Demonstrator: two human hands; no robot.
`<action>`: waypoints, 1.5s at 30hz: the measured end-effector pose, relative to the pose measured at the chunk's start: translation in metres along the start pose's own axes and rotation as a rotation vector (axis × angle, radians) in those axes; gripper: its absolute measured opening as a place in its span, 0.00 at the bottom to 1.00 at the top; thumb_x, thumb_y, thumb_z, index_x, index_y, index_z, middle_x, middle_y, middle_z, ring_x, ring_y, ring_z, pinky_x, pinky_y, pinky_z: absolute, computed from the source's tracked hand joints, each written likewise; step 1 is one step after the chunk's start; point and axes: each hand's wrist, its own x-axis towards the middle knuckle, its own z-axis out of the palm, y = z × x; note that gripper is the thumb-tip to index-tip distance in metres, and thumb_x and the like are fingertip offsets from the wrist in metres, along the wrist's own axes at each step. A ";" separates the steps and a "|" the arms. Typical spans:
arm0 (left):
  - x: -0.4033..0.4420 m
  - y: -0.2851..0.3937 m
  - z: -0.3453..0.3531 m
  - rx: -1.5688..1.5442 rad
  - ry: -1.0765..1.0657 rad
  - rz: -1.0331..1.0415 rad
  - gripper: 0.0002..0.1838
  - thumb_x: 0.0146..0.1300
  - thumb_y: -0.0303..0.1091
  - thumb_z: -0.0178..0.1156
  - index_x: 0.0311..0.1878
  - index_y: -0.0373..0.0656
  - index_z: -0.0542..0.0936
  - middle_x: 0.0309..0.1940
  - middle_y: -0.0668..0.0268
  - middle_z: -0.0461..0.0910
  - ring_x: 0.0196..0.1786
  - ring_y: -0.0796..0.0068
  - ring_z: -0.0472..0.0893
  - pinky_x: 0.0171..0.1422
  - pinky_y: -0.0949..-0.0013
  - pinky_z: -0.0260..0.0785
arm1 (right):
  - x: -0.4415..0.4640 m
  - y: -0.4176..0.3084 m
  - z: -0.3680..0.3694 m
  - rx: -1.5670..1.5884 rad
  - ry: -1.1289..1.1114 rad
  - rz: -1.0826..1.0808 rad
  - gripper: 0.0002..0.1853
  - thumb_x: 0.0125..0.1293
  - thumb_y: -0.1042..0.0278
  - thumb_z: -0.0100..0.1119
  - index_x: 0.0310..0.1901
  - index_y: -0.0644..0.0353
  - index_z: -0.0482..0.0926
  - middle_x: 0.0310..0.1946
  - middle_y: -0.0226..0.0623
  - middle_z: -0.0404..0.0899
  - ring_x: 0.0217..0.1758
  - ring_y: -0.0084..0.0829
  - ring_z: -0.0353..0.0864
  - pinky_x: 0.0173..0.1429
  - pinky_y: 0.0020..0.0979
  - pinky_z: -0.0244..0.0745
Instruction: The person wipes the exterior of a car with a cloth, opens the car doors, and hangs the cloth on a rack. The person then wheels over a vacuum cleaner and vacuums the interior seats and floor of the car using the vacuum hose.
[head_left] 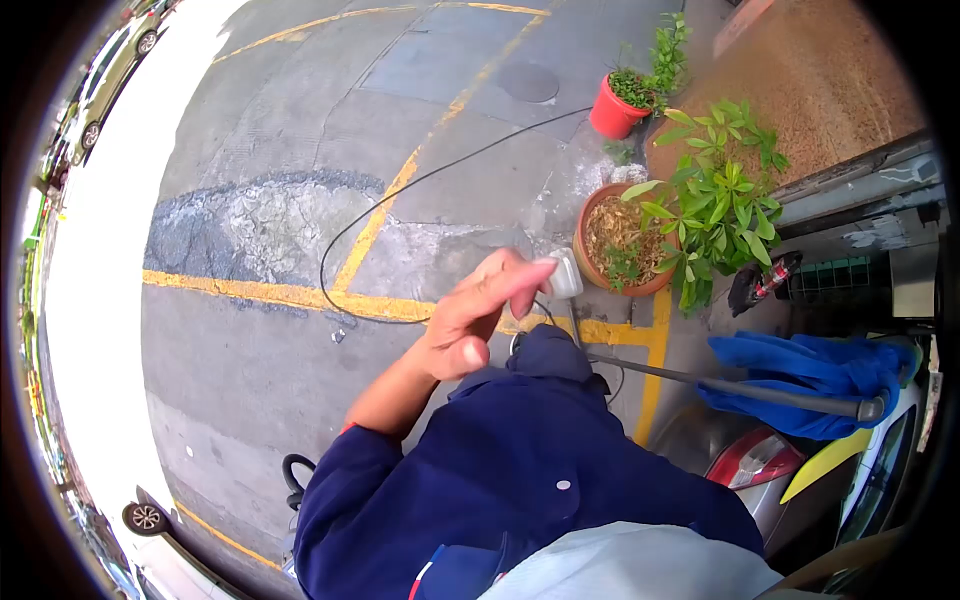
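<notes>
My left hand [485, 312] is raised in front of my navy shirt [500, 450], with the index finger stretched out, other fingers bent and the thumb apart. Nothing shows in it. Just past its fingertips, lower down by the planter, is a whitish plastic container [567, 273]. A thin black cable or hose [338, 238] runs along the ground behind the hand. My right hand is out of view. To the right of my body a dark pole [690, 378] extends towards a blue cloth [800, 375]; what holds the pole cannot be seen.
A terracotta pot [590, 240] with a leafy plant and a red pot [613, 112] stand ahead on the right. Close on my right is a car tail light [757, 458]. Yellow lines [380, 225] mark the pavement. A parked car [170, 550] is at lower left.
</notes>
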 end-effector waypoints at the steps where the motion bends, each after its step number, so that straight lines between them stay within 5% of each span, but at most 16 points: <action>1: 0.020 0.021 0.006 -0.140 -0.038 0.129 0.44 0.66 0.69 0.47 0.68 0.37 0.68 0.35 0.66 0.67 0.40 0.69 0.66 0.53 0.62 0.63 | -0.015 -0.024 0.017 -0.076 0.070 -0.050 0.32 0.70 0.43 0.50 0.65 0.60 0.63 0.56 0.47 0.73 0.51 0.47 0.77 0.54 0.45 0.74; 4: 0.081 0.061 0.005 -0.354 0.016 0.465 0.34 0.68 0.70 0.41 0.69 0.62 0.69 0.35 0.70 0.68 0.37 0.72 0.64 0.47 0.61 0.66 | -0.028 -0.137 0.066 -0.338 0.155 -0.179 0.28 0.70 0.47 0.51 0.62 0.60 0.65 0.53 0.45 0.75 0.48 0.44 0.77 0.50 0.42 0.74; 6: 0.088 0.067 -0.015 -0.267 0.238 0.447 0.24 0.69 0.66 0.42 0.58 0.66 0.73 0.31 0.72 0.67 0.34 0.73 0.63 0.43 0.63 0.64 | -0.021 -0.241 0.105 -0.503 0.143 -0.249 0.26 0.70 0.49 0.51 0.60 0.59 0.66 0.50 0.44 0.75 0.46 0.42 0.78 0.48 0.40 0.75; 10: 0.112 0.069 -0.021 -0.113 0.766 0.542 0.19 0.72 0.59 0.42 0.35 0.58 0.71 0.24 0.74 0.65 0.29 0.74 0.61 0.38 0.65 0.59 | -0.004 -0.451 0.200 -0.827 0.106 -0.419 0.21 0.69 0.54 0.52 0.56 0.59 0.69 0.45 0.41 0.77 0.41 0.37 0.78 0.43 0.36 0.75; 15: 0.114 0.090 -0.048 0.184 0.865 0.677 0.20 0.70 0.61 0.45 0.43 0.55 0.73 0.27 0.72 0.66 0.30 0.74 0.62 0.38 0.66 0.60 | 0.005 -0.676 0.370 -1.091 -0.005 -0.756 0.15 0.69 0.60 0.53 0.52 0.58 0.73 0.39 0.38 0.79 0.36 0.32 0.79 0.36 0.31 0.76; 19: 0.081 0.108 -0.053 0.465 0.889 0.727 0.23 0.69 0.61 0.48 0.49 0.52 0.76 0.29 0.70 0.66 0.31 0.74 0.63 0.39 0.67 0.61 | 0.002 -0.748 0.533 -1.199 -0.180 -0.994 0.10 0.69 0.64 0.54 0.48 0.58 0.76 0.34 0.36 0.81 0.31 0.28 0.80 0.31 0.28 0.76; 20: 0.069 0.115 -0.056 0.558 0.890 0.715 0.24 0.68 0.62 0.49 0.51 0.51 0.76 0.29 0.70 0.67 0.31 0.74 0.63 0.39 0.67 0.61 | -0.006 -0.741 0.572 -1.211 -0.212 -1.031 0.08 0.68 0.69 0.53 0.47 0.57 0.75 0.31 0.34 0.80 0.25 0.22 0.77 0.24 0.23 0.71; 24: -0.021 0.138 -0.046 1.042 1.068 0.520 0.29 0.67 0.62 0.51 0.57 0.49 0.78 0.32 0.68 0.67 0.32 0.74 0.64 0.40 0.68 0.62 | -0.059 -0.629 0.694 -1.400 -0.333 -0.939 0.10 0.68 0.67 0.53 0.49 0.57 0.74 0.33 0.34 0.80 0.26 0.25 0.78 0.26 0.24 0.73; 26: -0.101 0.132 -0.028 1.236 1.353 0.236 0.32 0.69 0.57 0.54 0.64 0.40 0.75 0.27 0.70 0.64 0.33 0.76 0.64 0.41 0.73 0.58 | -0.074 -0.546 0.727 -1.576 -0.387 -0.850 0.11 0.68 0.66 0.55 0.50 0.57 0.74 0.35 0.36 0.81 0.28 0.27 0.80 0.27 0.25 0.75; 28: -0.188 0.101 0.004 1.123 1.763 -0.165 0.21 0.72 0.46 0.54 0.60 0.42 0.77 0.35 0.69 0.70 0.37 0.79 0.67 0.45 0.74 0.60 | -0.083 -0.464 0.748 -1.769 -0.441 -0.791 0.13 0.69 0.64 0.55 0.52 0.57 0.73 0.38 0.37 0.81 0.30 0.28 0.81 0.29 0.27 0.77; 31: -0.314 0.044 0.072 0.928 2.354 -0.405 0.16 0.69 0.42 0.59 0.52 0.41 0.82 0.33 0.71 0.74 0.36 0.81 0.70 0.42 0.74 0.64 | -0.079 -0.345 0.773 -2.017 -0.532 -0.752 0.15 0.69 0.63 0.55 0.54 0.56 0.72 0.41 0.39 0.81 0.34 0.31 0.83 0.33 0.30 0.79; 35: -0.423 0.023 0.184 0.384 2.831 -0.171 0.15 0.68 0.42 0.60 0.48 0.41 0.82 0.32 0.76 0.77 0.36 0.86 0.70 0.41 0.77 0.64 | -0.098 -0.204 0.784 -2.257 -0.592 -0.776 0.16 0.68 0.64 0.56 0.55 0.57 0.72 0.41 0.38 0.82 0.32 0.29 0.83 0.33 0.29 0.79; 41: -0.492 0.062 0.254 0.661 3.042 0.226 0.15 0.67 0.42 0.62 0.46 0.39 0.82 0.29 0.78 0.75 0.30 0.88 0.67 0.33 0.79 0.61 | -0.135 0.019 0.813 -2.740 -0.998 -0.975 0.18 0.64 0.64 0.58 0.54 0.62 0.76 0.37 0.37 0.83 0.31 0.25 0.82 0.34 0.27 0.77; 45: -0.512 0.067 0.269 0.599 3.114 0.246 0.15 0.68 0.41 0.62 0.47 0.39 0.82 0.29 0.77 0.77 0.31 0.88 0.70 0.36 0.79 0.65 | -0.147 0.190 0.827 -2.865 -1.486 -1.292 0.20 0.62 0.61 0.60 0.53 0.62 0.77 0.36 0.41 0.85 0.35 0.31 0.84 0.42 0.32 0.78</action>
